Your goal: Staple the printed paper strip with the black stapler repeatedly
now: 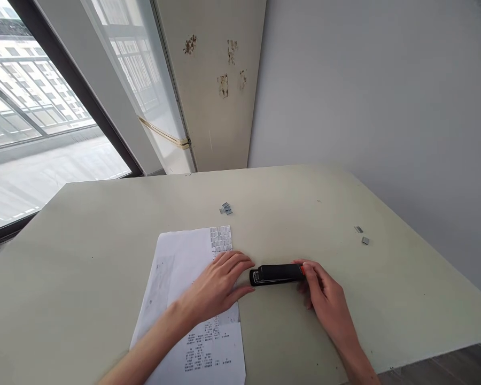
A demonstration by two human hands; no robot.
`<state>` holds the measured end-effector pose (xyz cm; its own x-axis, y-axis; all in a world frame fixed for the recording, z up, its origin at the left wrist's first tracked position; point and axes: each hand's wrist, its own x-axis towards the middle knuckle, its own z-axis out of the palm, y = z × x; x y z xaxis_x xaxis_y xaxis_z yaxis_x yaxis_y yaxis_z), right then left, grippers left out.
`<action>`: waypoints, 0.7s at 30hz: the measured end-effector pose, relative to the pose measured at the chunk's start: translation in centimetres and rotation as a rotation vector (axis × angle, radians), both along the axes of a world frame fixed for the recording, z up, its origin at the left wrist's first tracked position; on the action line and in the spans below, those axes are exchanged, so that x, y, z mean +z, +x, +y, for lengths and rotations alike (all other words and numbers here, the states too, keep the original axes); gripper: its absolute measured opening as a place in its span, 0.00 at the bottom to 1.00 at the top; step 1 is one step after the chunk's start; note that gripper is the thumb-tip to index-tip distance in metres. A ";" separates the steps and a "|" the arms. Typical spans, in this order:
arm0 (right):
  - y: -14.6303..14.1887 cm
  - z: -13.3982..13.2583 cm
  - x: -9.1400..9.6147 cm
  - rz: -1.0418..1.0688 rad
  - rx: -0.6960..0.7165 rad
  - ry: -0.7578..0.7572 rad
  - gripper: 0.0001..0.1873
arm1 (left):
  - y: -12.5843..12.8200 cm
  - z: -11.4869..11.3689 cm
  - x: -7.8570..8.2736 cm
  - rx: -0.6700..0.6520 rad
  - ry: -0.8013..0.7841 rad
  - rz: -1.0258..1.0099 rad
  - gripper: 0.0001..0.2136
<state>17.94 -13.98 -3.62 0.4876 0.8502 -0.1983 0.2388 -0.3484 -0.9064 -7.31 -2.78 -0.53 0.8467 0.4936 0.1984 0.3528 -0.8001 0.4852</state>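
A black stapler (pixel 280 273) lies sideways on the table, its front end pointing left. My right hand (pixel 323 286) grips the rear end, thumb on top beside a small red-orange part. My left hand (pixel 224 280) rests above the sheets of paper (pixel 184 246), holding nothing. Its fingers and thumb are apart, with their tips close to the stapler's front end; whether they touch it I cannot tell. Printed text shows on the paper below my left wrist, and a densely printed patch lies at its top right corner. My left forearm hides part of the sheets.
Several grey staple strips (pixel 226 208) lie beyond the paper. Two more small pieces, one a staple strip (pixel 365 240), sit at the right of the pale table (pixel 104 256). A grey wall (pixel 369 85) borders the right side, and a window (pixel 36 96) stands at the left.
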 end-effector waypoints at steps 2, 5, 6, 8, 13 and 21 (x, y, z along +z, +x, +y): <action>0.0 0.1 0.0 -0.002 -0.012 0.015 0.36 | 0.0 0.0 -0.1 0.007 -0.009 -0.007 0.18; 0.0 0.1 0.0 0.004 -0.008 0.024 0.35 | 0.2 -0.1 -0.2 0.035 -0.026 -0.032 0.18; 0.1 0.0 0.0 0.003 0.000 0.027 0.35 | 0.4 -0.2 -0.3 0.052 -0.028 -0.043 0.18; 0.1 -0.1 0.0 -0.001 0.021 0.027 0.35 | 0.9 -0.5 -0.5 0.087 -0.025 -0.067 0.16; -0.1 -0.5 0.3 -0.060 0.100 0.055 0.31 | 2.1 -1.2 -1.4 0.157 0.000 -0.110 0.08; -0.6 -0.5 -0.8 -0.253 0.119 0.053 0.26 | -0.4 -0.9 -1.1 0.165 0.020 -0.111 0.06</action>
<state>17.37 -14.48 -4.46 0.4123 0.9103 -0.0367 0.4965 -0.2583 -0.8287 -7.73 -3.71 -1.59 0.7269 0.6191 0.2970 0.4253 -0.7455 0.5131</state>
